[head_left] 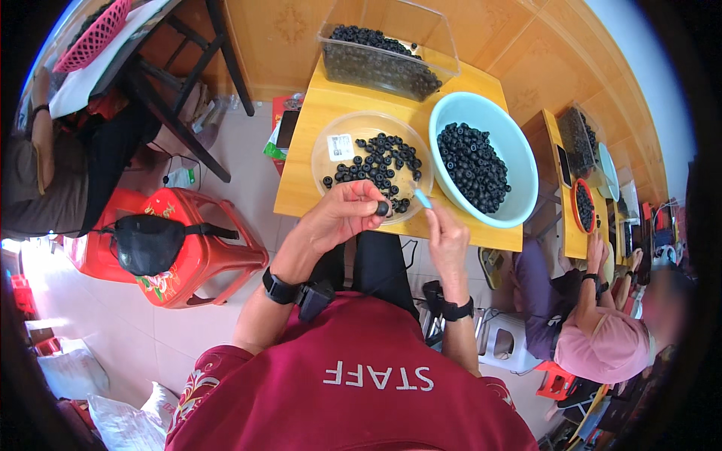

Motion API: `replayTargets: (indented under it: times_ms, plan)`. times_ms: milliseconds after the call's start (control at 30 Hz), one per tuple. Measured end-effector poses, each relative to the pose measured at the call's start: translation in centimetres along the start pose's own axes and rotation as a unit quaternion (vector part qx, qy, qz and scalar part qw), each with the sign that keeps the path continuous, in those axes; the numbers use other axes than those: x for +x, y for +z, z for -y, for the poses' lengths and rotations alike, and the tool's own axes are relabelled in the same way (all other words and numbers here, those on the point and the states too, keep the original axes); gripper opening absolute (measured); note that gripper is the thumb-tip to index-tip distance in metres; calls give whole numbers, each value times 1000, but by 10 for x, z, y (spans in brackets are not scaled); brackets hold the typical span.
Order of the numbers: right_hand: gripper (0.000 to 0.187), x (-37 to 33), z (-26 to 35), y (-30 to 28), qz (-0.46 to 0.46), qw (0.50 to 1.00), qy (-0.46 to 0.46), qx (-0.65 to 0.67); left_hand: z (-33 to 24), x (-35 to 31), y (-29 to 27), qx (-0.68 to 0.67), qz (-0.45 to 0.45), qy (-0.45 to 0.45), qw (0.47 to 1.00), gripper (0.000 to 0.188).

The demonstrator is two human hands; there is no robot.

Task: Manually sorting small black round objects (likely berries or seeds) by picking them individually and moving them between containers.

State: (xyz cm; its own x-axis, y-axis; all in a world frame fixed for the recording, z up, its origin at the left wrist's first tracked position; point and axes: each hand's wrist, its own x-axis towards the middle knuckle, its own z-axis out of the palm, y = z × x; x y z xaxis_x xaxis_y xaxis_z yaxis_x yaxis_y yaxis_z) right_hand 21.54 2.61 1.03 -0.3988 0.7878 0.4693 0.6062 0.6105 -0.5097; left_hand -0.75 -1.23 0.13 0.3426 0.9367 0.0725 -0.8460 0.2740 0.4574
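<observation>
My left hand [344, 216] pinches a small round black part [382, 208] between thumb and fingertips, over the near rim of a shallow clear round tray [329, 161]. In the tray lie several loose black ring-like parts [385, 154], some with a visible hole. My right hand [448, 239] grips a slim tool with a light blue handle [423, 198]. Its tip points up and left over the tray and is too small to make out. Between tool and held part there is a gap. A pale blue basin [524, 173] to the right holds a heap of similar black parts.
A clear rectangular bin [444, 45] of black parts stands at the back of the yellow table [301, 184]. Red stools [218, 263] with a black bag [149, 244] are at left. Other people sit at left and at a right-hand table [575, 244].
</observation>
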Motion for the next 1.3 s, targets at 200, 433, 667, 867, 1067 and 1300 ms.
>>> replayTargets:
  times_ms: [200, 433, 667, 867, 1067, 1300]
  plan:
    - [17, -9, -7, -12, -15, 999, 39, -7, -7, -3, 5, 8, -42, 9, 999, 14]
    - [18, -28, -8, -13, 6, 996, 93, 1, -3, 10, 10, 16, -96, -13, 995, 18]
    - [19, -58, -18, -15, -10, 990, 139, 12, 1, 68, 22, 203, -190, -16, 961, 20]
    - [19, -73, -25, -22, -18, 985, 173, 20, -1, 158, 70, 279, -115, 48, 952, 36]
    - [20, -75, -34, -23, -23, 983, 184, 20, -15, 129, 47, 417, -127, -6, 900, 16]
    - [18, -69, -30, -14, -30, 984, 172, 43, 13, 93, -15, 581, -124, -96, 799, 10]
